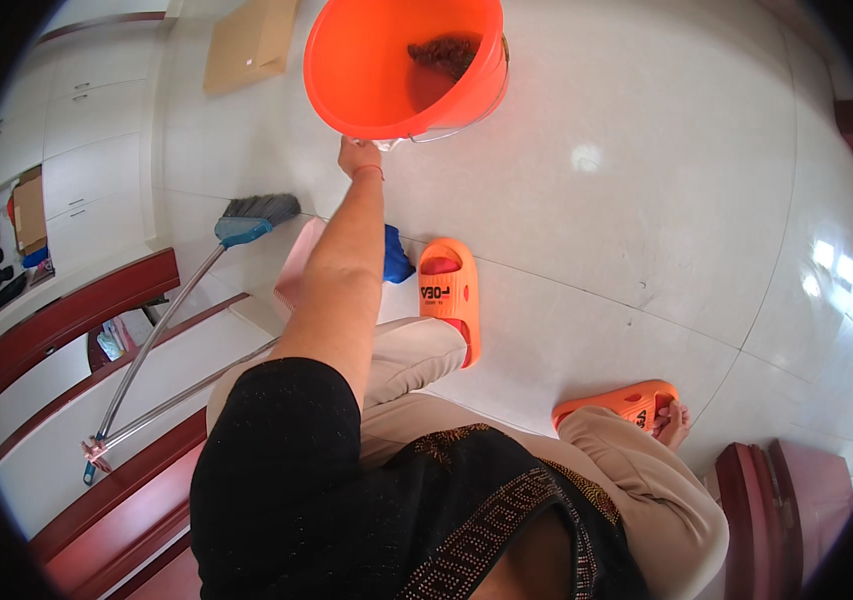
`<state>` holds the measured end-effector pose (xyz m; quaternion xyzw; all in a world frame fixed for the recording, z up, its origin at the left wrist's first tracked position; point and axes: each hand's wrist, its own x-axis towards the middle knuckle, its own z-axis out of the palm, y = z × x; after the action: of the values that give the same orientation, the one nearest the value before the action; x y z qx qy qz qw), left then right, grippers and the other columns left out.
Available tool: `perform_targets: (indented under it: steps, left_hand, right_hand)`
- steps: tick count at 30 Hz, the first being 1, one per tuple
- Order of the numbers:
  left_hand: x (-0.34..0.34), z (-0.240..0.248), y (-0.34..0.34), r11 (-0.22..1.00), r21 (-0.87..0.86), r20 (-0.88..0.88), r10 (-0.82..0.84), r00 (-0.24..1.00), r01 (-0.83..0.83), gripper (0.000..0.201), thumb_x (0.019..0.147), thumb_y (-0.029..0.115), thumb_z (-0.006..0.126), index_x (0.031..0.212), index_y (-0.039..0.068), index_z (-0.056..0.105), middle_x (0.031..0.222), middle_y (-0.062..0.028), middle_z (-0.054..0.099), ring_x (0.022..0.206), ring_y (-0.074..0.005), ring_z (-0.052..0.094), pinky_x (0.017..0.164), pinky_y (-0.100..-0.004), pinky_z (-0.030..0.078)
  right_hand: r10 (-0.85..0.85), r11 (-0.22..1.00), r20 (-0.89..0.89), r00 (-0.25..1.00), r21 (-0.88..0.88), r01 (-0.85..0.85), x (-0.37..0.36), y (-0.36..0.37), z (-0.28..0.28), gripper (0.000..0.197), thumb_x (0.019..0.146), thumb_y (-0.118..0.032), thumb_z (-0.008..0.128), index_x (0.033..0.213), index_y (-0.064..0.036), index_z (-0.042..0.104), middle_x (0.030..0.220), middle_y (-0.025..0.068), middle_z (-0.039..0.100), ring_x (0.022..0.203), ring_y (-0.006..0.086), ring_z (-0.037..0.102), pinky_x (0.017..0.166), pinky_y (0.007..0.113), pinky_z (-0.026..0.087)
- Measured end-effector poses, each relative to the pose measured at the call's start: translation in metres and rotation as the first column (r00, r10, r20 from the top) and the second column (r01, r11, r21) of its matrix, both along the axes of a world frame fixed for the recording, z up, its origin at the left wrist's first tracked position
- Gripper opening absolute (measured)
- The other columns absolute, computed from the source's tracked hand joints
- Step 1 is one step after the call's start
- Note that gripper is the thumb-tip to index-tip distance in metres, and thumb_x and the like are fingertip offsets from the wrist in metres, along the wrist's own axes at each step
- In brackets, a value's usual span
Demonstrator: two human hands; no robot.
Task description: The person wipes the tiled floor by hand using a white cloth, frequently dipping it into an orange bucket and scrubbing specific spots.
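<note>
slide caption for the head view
Left hand grips round orange plastic bucket by its rim above white tiled floor.

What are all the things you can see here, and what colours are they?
bucket: one, orange, on the white floor, top middle
stuff in the bucket: one dark brown clump, too blurry to name
broom: one, blue head with grey bristles, metal handle, lying at the left
dustpan: one, pink, beside the broom head
cardboard: one flat brown piece, top left
slippers: two, orange, on the person's feet
left hand: one, gripping the bucket's rim
right hand: not in view
</note>
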<state>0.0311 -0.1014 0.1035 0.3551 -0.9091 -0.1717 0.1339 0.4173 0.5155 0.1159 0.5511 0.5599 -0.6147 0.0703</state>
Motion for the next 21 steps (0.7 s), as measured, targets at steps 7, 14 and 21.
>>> perform_targets:
  steps: [7,14,21]
  left_hand:
    - [0.014,-0.017,0.041,0.963,-0.149,0.261,-0.182,0.948,0.226,0.020,0.076,0.014,0.054,0.094,0.007,0.058,0.082,-0.0174,0.064,0.080,-0.0358,0.061,0.071,-0.0432,0.048]
    - [0.053,-0.023,0.222,0.917,0.156,-0.018,-0.368,0.930,0.366,0.013,0.077,0.009,0.052,0.090,0.009,0.055,0.087,-0.0110,0.061,0.081,-0.0320,0.059,0.066,-0.0436,0.048]
    - [0.118,0.000,0.373,0.478,0.241,0.051,-0.875,0.481,0.845,0.012,0.080,0.010,0.055,0.092,0.012,0.055,0.084,-0.0082,0.061,0.077,-0.0316,0.059,0.061,-0.0430,0.047]
  right_hand:
    - [-0.006,1.000,0.034,0.999,0.021,0.005,0.003,0.005,0.010,0.016,0.083,-0.019,0.063,0.076,-0.0105,0.052,0.058,0.0006,0.056,0.035,0.0050,0.039,0.030,0.019,0.023]
    - [-0.111,0.991,-0.020,0.994,-0.080,0.109,-0.003,-0.003,0.018,0.012,0.083,-0.012,0.061,0.075,-0.0099,0.052,0.056,0.0013,0.055,0.036,0.0045,0.037,0.033,0.018,0.025]
    - [-0.116,0.981,-0.006,0.993,-0.160,0.114,-0.008,-0.003,0.022,0.011,0.084,-0.014,0.059,0.078,-0.0098,0.051,0.061,0.0018,0.058,0.040,0.0046,0.042,0.035,0.018,0.026]
